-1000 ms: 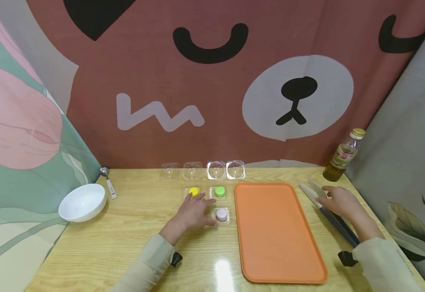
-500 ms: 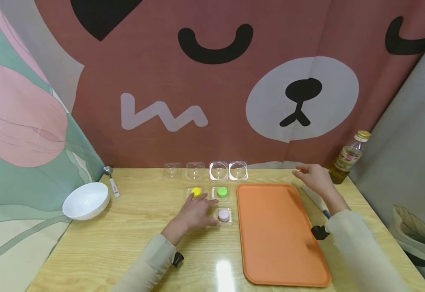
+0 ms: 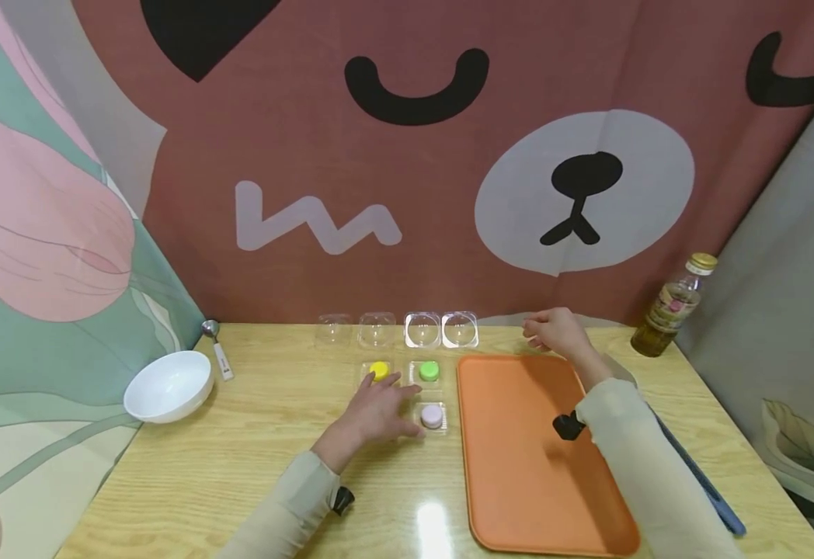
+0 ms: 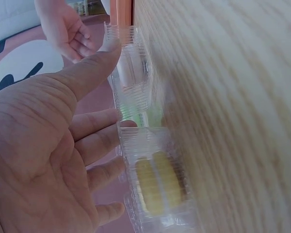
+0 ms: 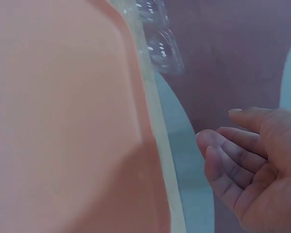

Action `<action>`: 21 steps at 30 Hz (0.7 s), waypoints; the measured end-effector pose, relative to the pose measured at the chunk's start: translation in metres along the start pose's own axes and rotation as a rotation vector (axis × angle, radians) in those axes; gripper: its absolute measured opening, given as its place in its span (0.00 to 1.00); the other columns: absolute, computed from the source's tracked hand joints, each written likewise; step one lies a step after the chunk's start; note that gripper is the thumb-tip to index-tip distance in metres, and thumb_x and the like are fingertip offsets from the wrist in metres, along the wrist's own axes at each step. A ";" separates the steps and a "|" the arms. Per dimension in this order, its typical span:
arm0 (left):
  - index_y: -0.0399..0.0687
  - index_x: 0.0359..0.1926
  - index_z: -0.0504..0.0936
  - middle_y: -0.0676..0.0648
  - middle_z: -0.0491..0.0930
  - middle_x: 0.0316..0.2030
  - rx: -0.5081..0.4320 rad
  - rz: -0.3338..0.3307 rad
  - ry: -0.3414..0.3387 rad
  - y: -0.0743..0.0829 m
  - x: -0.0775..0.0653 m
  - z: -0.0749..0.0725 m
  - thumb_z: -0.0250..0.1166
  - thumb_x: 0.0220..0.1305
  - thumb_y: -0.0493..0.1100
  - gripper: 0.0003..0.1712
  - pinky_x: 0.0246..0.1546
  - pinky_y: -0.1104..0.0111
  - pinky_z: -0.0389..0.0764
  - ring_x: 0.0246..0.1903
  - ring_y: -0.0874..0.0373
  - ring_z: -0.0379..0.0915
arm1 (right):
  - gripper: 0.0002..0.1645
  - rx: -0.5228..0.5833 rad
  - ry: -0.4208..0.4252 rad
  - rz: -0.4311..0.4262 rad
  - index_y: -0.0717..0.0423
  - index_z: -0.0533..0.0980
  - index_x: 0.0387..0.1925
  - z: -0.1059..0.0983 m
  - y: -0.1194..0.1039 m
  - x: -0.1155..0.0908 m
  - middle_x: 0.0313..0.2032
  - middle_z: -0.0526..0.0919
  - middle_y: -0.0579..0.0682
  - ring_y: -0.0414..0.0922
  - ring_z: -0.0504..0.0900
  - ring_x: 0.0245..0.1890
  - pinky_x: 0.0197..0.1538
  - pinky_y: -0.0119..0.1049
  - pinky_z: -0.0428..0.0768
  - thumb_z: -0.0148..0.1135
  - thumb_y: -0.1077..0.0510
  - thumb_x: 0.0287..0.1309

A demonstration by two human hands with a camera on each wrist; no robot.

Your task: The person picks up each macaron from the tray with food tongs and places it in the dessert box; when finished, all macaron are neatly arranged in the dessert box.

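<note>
My left hand (image 3: 375, 411) is spread flat beside clear plastic cases that hold macarons. The yellow macaron (image 3: 379, 371) is just beyond its fingers, the green macaron (image 3: 429, 371) farther right, the lilac macaron (image 3: 432, 417) by the thumb. In the left wrist view the fingertips reach the rim of the clear cases (image 4: 136, 131); contact is hard to tell, and no case is gripped. Over the far edge of the orange tray (image 3: 519, 466) hovers my right hand (image 3: 559, 334), fingers loosely bent, holding nothing. Left of it stand several clear domed lids (image 3: 460, 331).
Two knives, partly hidden by the right sleeve, lie right of the tray; one dark blue handle (image 3: 700, 481) shows. An oil bottle (image 3: 671, 310) stands at the back right corner. A white bowl (image 3: 169, 388) and a measuring spoon (image 3: 218, 349) are on the left.
My right hand has left the knives at the right and travelled left over the tray's far edge toward the lids. The left hand has stayed almost still.
</note>
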State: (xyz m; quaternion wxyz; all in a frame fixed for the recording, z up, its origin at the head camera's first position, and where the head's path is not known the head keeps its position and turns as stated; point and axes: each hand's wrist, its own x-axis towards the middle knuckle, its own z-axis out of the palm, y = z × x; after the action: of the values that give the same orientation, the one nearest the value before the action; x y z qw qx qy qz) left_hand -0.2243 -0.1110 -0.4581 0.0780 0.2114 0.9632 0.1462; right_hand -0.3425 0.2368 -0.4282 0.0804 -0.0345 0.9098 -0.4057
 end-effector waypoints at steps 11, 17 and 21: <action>0.55 0.69 0.75 0.51 0.77 0.67 0.021 0.005 0.005 0.000 0.001 0.003 0.74 0.54 0.66 0.44 0.78 0.40 0.47 0.76 0.46 0.57 | 0.24 0.029 -0.023 -0.001 0.68 0.78 0.60 0.033 -0.013 0.014 0.49 0.86 0.67 0.61 0.88 0.41 0.43 0.48 0.89 0.55 0.53 0.74; 0.56 0.69 0.76 0.51 0.77 0.66 0.030 0.003 0.007 0.000 0.001 0.003 0.74 0.53 0.66 0.44 0.78 0.40 0.48 0.76 0.46 0.58 | 0.21 0.059 0.000 0.002 0.69 0.81 0.54 0.050 -0.020 0.024 0.47 0.86 0.66 0.57 0.88 0.35 0.38 0.44 0.89 0.56 0.56 0.72; 0.56 0.69 0.76 0.51 0.78 0.66 0.037 0.008 0.010 -0.001 0.001 0.004 0.74 0.53 0.66 0.44 0.78 0.40 0.48 0.76 0.46 0.58 | 0.19 0.069 -0.003 0.018 0.70 0.82 0.49 0.057 -0.023 0.028 0.43 0.86 0.65 0.52 0.88 0.30 0.35 0.40 0.88 0.55 0.57 0.71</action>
State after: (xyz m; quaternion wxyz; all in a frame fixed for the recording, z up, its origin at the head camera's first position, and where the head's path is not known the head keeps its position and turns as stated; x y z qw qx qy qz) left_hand -0.2248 -0.1103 -0.4622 0.0687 0.2158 0.9653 0.1298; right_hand -0.3606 0.1761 -0.4520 0.0864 -0.0241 0.8954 -0.4360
